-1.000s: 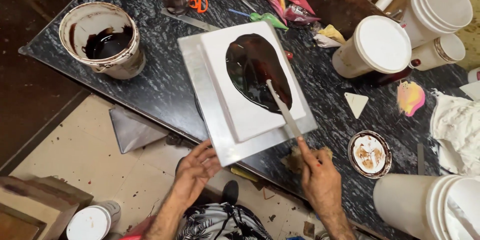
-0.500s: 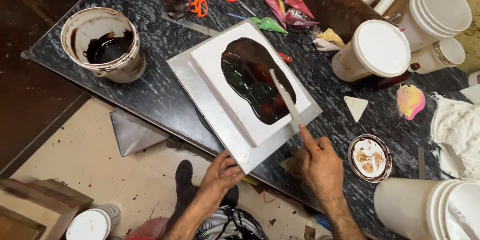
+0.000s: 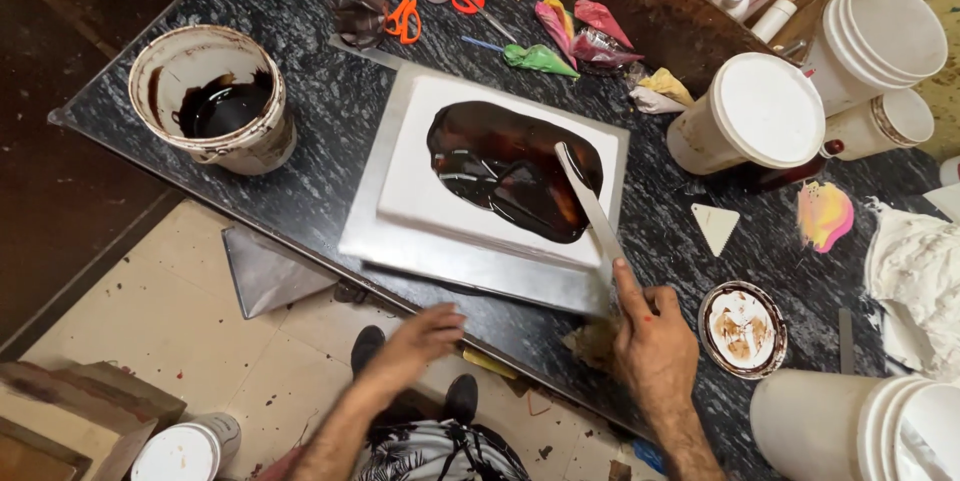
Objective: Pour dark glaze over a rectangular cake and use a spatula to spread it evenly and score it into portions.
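Black stone table (image 3: 300,131) carries it all. At its middle sits the metal tray (image 3: 450,259), a white slab (image 3: 420,176) on top, a dark glossy pool (image 3: 510,166) spread over the slab. Left of the tray, a bucket (image 3: 215,101) of dark liquid. Right hand (image 3: 655,341) grips the spatula (image 3: 590,206), blade tip in the pool. Left hand (image 3: 425,333), blurred, fingers loosely spread, hovers just below the tray's near edge, holding nothing.

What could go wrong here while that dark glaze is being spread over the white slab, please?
The dark glaze lies close to the white slab's near edge, so the spatula in the right hand might push it over onto the metal board. That board overhangs the table edge, and the left hand seems off it, so it could tip.
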